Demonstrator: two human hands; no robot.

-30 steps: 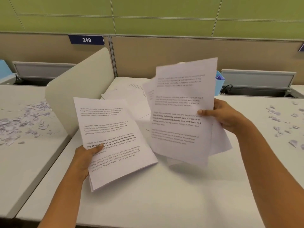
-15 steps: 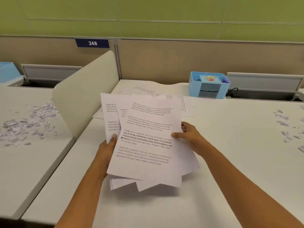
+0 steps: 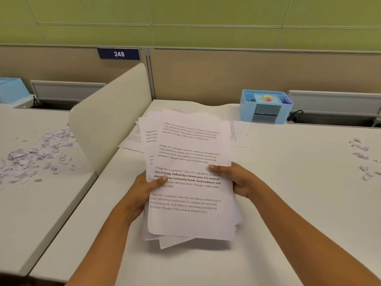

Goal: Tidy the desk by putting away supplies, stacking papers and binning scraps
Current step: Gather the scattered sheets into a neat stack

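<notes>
A white surface (image 3: 288, 182) runs below green wall panels; at its centre one uneven stack of printed papers (image 3: 189, 182) is gripped by two hands, left hand (image 3: 142, 193) at 9 o'clock with thumb on top, right hand (image 3: 237, 180) at 3; loose sheets (image 3: 239, 133) lie at 12; one blue organiser (image 3: 266, 106) at 1; two scrap patches, at 9 (image 3: 37, 157) and 3 (image 3: 362, 157).

White desk (image 3: 299, 182) across the lower frame, cream divider panel (image 3: 111, 120) at centre left, beige partition (image 3: 216, 75) behind, green panelled wall (image 3: 206, 15) along the top.
</notes>
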